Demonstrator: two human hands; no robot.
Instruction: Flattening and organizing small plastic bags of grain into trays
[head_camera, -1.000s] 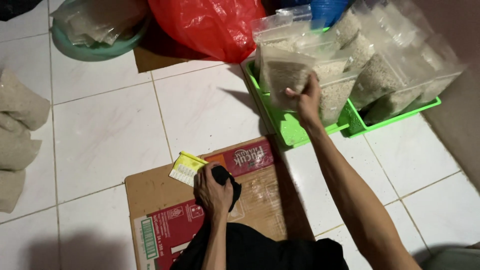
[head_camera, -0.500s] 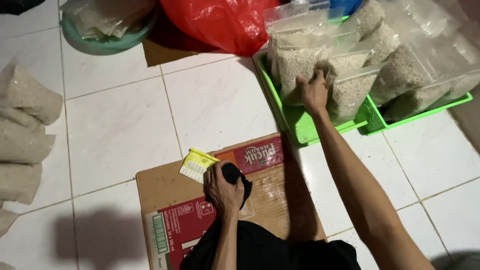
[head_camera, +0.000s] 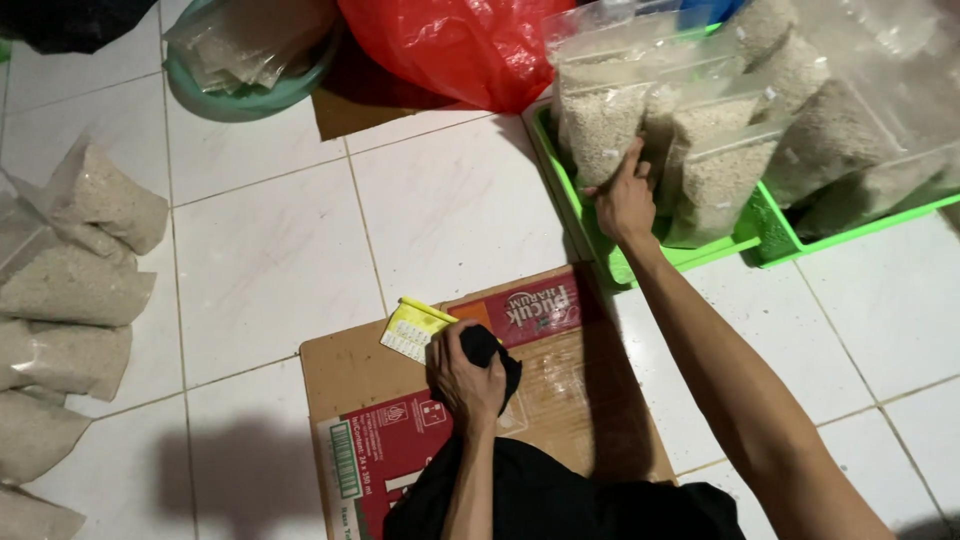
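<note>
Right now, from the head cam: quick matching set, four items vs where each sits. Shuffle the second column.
Things:
1. right hand
2. left hand
3. red plastic bag
4. teal basin

Places:
A. top left, holding empty clear bags
B. on a filled bag in the green tray
C. top centre, on the floor
D. gripping a black object on the cardboard

Pairs: 1-B, 2-D, 3-C, 4-A

floor: glossy white ceramic tiles (head_camera: 270, 260) | centre bottom: flattened matt brown cardboard sheet (head_camera: 590, 400), smooth red printed face | right hand (head_camera: 625, 200): clear glossy plastic bag of pale grain (head_camera: 598, 125) | upper right: shiny green plastic tray (head_camera: 640, 265) | top: crinkled glossy red plastic sack (head_camera: 460, 45) | left hand (head_camera: 465, 375): matt black cloth-like object (head_camera: 490, 350)
</note>
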